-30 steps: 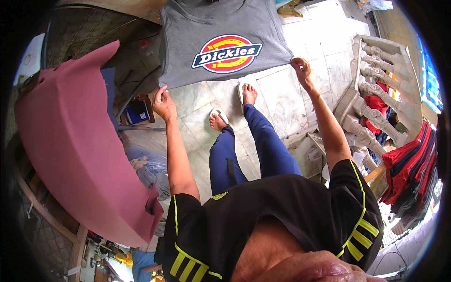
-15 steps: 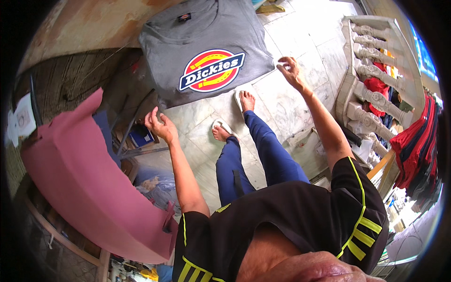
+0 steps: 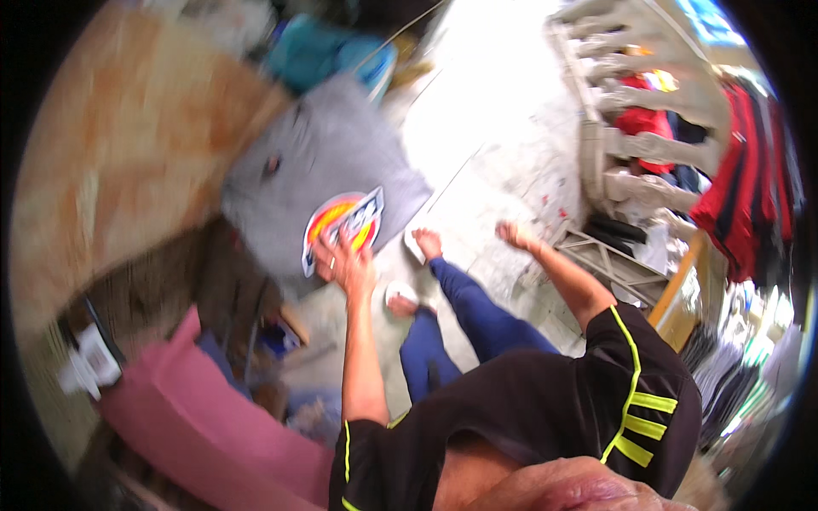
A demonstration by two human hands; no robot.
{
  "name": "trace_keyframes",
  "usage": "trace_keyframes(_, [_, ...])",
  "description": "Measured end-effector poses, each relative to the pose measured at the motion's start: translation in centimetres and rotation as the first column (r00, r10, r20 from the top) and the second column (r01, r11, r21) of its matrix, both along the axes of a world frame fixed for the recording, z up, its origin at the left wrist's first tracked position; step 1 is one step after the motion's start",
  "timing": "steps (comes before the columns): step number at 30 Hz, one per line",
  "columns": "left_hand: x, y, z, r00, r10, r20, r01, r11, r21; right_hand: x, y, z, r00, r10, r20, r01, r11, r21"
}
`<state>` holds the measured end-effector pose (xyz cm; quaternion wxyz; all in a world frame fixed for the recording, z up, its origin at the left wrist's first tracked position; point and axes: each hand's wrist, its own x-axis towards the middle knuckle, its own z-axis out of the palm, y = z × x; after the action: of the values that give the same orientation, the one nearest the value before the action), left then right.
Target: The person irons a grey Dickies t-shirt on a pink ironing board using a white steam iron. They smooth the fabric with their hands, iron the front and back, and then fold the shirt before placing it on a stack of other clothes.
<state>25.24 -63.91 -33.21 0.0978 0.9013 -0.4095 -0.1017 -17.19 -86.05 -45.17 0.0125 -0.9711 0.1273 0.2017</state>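
A grey T-shirt [image 3: 298, 153], folded into a flat square, lies face up ahead of me with its collar at the far left. It bears a round red and yellow print with a dark-and-white banner across it. Over the lower part of that print is my left hand [image 3: 345, 262], fingers apart, a ring on one of them; whether it presses on the cloth is hard to tell. My right hand [image 3: 515, 236] hangs over the floor to the right, away from the shirt. It is smeared by motion and its fingers do not show clearly.
A tan table surface [image 3: 128, 136] spreads at the left, with a pink cloth-like piece [image 3: 221, 409] nearer me. Teal bundles [image 3: 324, 55] lie beyond the shirt. At the right stand a pale balustrade [image 3: 630, 145], hanging red and dark clothes [image 3: 733, 187] and a metal frame [image 3: 613, 260].
My left hand has moved onto the shirt's print. The right hand has drawn back from the shirt's right corner. My view has turned, so the shirt now appears tilted and farther left.
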Motion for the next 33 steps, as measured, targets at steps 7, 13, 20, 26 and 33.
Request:
trace_keyframes(7, [-1.5, -4.0, 2.5, 0.997, 0.055, -0.053, -0.039, 0.964, 0.263, -19.1, 5.4, 15.8, 0.442, -0.715, -0.542, 0.893, 0.296, 0.338])
trace_keyframes(13, [-0.8, -7.0, 5.1, 0.969, 0.097, -0.226, 0.011, 0.901, 0.434, -18.2, 5.1, 20.8, 0.25, -0.857, -0.451, 0.931, 0.085, 0.354])
trace_keyframes(20, [1.5, -6.2, 7.4, 0.942, -0.047, -0.331, 0.19, 0.89, 0.414, -7.0, 3.9, 25.6, 0.007, -0.942, -0.336, 0.634, -0.256, 0.73])
trace_keyframes(26, [1.3, -6.4, 6.0, 0.937, -0.14, -0.319, 0.234, 0.932, 0.278, -6.4, 5.9, 26.8, -0.042, -0.926, -0.374, 0.697, -0.295, 0.653])
trace_keyframes(33, [3.7, -9.3, 4.1, 0.906, -0.14, -0.401, 0.156, 0.988, 0.008, -10.9, 7.9, 23.2, -0.007, -0.855, -0.518, 0.819, -0.302, 0.487])
